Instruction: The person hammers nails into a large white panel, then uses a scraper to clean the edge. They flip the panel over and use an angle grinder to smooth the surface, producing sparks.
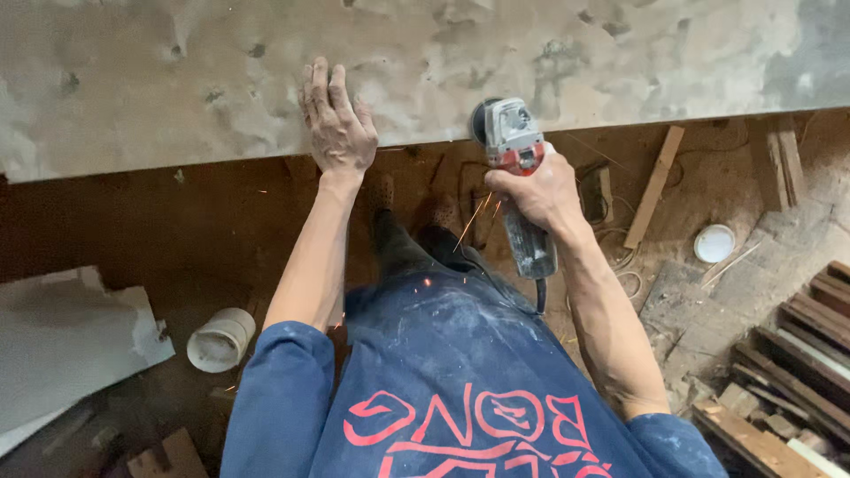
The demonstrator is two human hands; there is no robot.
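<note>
A large pale, dust-covered slab (pixel 177 80) fills the top of the head view. My left hand (pixel 336 124) lies flat on it, fingers together, near its front edge. My right hand (pixel 536 195) grips a red and grey angle grinder (pixel 521 177). The grinder's disc (pixel 482 122) touches the slab's front edge, and orange sparks (pixel 474 221) fly down toward my blue shirt.
Below the slab lies a dirt floor with scraps: a white plastic cup (pixel 221 339) on its side at left, white sheet material (pixel 62 345) at far left, a wooden stick (pixel 653 186), a white round lid (pixel 714 242) and stacked wood pieces (pixel 797 372) at right.
</note>
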